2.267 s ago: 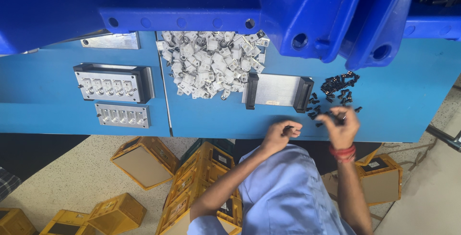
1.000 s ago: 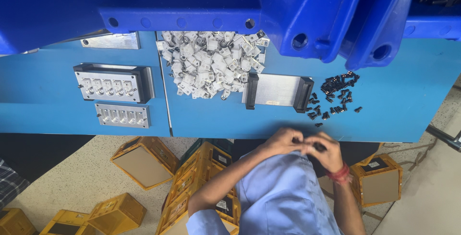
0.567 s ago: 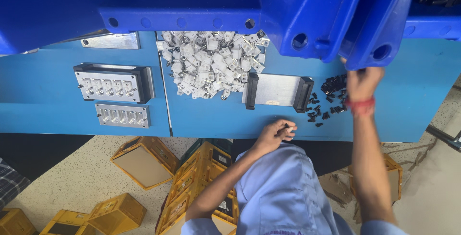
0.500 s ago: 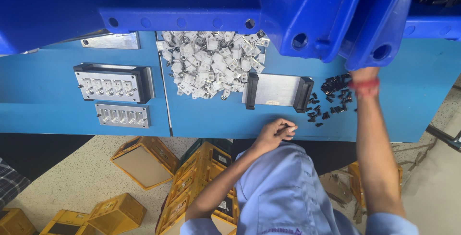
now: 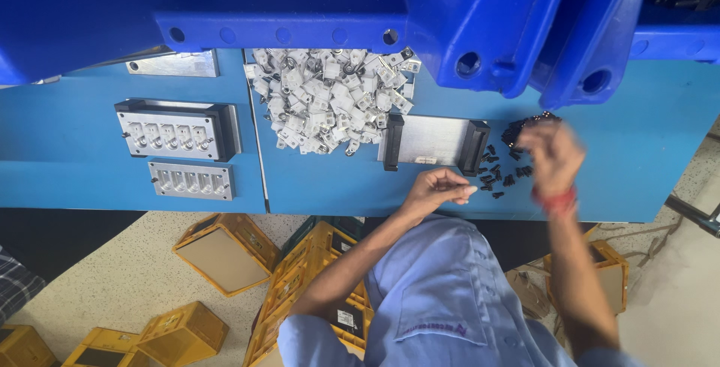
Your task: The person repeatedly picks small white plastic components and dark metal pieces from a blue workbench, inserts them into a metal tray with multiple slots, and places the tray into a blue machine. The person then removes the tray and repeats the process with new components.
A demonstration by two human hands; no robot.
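Both hands near table (image 5: 330, 187) edge: left hand (image 5: 439, 187) pinched shut; right hand (image 5: 551, 157) blurred, grip unclear.

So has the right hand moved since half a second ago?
Yes. The right hand has pulled back from the pile of black parts toward the table edge, judged against the grey fixture plate.

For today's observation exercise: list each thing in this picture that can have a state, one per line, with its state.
left hand: curled shut, resting on the blue table
right hand: blurred, over the black parts
black parts: scattered loose
white parts: heaped in a pile
grey plate: lying flat
yellow crates: tipped on the floor
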